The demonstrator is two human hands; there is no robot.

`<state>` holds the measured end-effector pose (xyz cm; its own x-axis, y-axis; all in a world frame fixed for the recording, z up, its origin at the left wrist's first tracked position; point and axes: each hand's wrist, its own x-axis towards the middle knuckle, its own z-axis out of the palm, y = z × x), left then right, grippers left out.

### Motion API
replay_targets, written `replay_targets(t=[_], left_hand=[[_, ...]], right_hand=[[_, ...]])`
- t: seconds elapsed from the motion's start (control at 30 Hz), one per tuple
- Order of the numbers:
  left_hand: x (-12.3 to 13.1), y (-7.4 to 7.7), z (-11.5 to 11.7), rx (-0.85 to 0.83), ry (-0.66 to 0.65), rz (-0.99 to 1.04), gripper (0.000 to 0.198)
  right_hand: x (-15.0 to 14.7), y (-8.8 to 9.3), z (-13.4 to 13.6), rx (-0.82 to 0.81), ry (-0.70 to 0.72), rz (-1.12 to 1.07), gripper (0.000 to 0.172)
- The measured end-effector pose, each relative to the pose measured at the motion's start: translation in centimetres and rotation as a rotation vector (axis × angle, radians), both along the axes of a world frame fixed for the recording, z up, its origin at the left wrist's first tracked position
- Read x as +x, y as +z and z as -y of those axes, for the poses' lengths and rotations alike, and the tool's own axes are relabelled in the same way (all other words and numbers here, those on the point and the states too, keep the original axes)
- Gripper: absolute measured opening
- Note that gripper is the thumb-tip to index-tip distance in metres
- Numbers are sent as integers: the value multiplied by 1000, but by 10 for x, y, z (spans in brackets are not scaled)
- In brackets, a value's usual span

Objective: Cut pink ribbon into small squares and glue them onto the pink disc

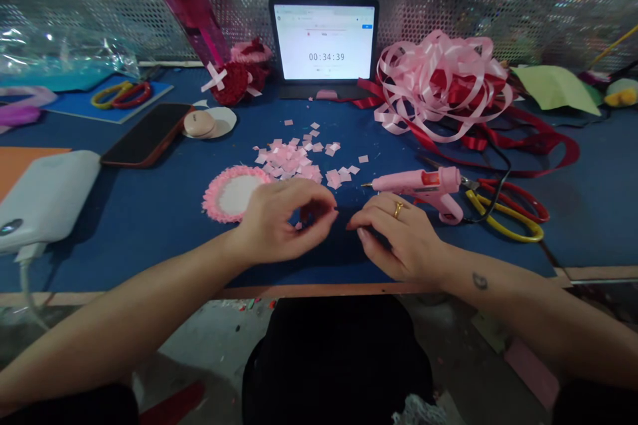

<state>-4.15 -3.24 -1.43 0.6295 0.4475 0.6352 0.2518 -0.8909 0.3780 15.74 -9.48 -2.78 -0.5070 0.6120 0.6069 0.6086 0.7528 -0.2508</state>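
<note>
My left hand (286, 222) is over the table, thumb and forefinger brought together in a pinch. Anything between those tips is too small to make out. Close by on the right, my right hand (401, 239), with a gold ring, has its fingers curled and the thumb near them; what they hold, if anything, is hidden. A round white disc with a ruffled pink border (234, 194) lies partly behind my left hand. Beyond it is a loose pile of small pink ribbon squares (289, 161). A pink glue gun (416, 180) rests on its side just past my right hand.
Scissors with red and yellow handles (503, 212) lie right of the glue gun. Tangled pink ribbon (443, 86) and red ribbon (558, 153) fill the back right. A tablet showing a timer (326, 40) stands behind. Leftward are a phone (149, 133) and a white power bank (50, 196).
</note>
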Motion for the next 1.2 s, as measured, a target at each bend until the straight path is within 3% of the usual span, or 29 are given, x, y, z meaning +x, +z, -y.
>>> replay_targets(t=[0.17, 0.27, 0.37, 0.5, 0.57, 0.7, 0.8, 1.07, 1.2], left_hand=[[-18, 10, -23, -241, -18, 26, 14], [-23, 12, -31, -292, -36, 59, 11], [-24, 13, -32, -284, 29, 77, 13], [-20, 13, -31, -199, 165, 76, 17], [-19, 12, -34, -180, 170, 6, 14], [-19, 8, -45, -73, 88, -384, 13], [-22, 4, -51, 66, 57, -550, 19], [-20, 0, -46, 349, 81, -738, 23], [-18, -1, -43, 428, 74, -703, 25]], right_hand=[[2, 1, 1, -12, 0, -2, 15], [3, 1, 2, -13, -1, 16, 16], [3, 1, 3, -9, 5, 27, 15], [3, 1, 3, 2, 8, 40, 15], [4, 0, 3, 3, 4, 43, 15], [4, 1, 3, -3, -1, 50, 16], [4, 2, 3, -4, -1, 57, 16], [5, 2, 3, 3, 15, 74, 17], [5, 1, 3, 16, 8, 80, 17]])
